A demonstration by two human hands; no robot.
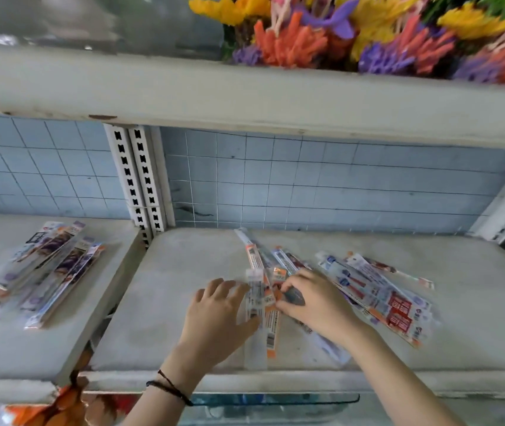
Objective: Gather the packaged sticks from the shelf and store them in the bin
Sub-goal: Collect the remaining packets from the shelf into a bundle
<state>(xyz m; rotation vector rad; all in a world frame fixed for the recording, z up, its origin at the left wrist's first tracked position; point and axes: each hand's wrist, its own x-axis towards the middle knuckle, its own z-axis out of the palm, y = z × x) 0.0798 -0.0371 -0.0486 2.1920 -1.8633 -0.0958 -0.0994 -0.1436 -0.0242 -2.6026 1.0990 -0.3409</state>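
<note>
The packaged sticks (377,290) lie in a loose fan on the middle of the grey shelf (168,302), long flat sleeves of printed film overlapping one another, with a few more upright ones at the fan's left end between the two hands. A second heap of packs (51,272) sits well apart on the neighbouring shelf section to the left, past the slotted upright (140,179).

The left hand (217,315) lies flat on the shelf with its fingers spread and straight, its thumb and fingertips touching the side of the leftmost pack as if to square it up. The right hand (312,305) rests on the pile with its fingers curled, and its thumb and forefinger pinch the top ends of the middle packs.

These packs look light and thin, fairly stiff along their length but slick, so they will probably slide over each other and splay if taken by one end. A firmer hold would be across the middle of a squared bundle, thumb under and fingers over, with the other hand steadying the far ends. Nothing here looks fragile, though a hard squeeze could bend the contents.

At the bottom edge of the view a clear plastic rim (275,401) shows below the shelf front; it may be the bin, but too little of it is visible to be sure.
</note>
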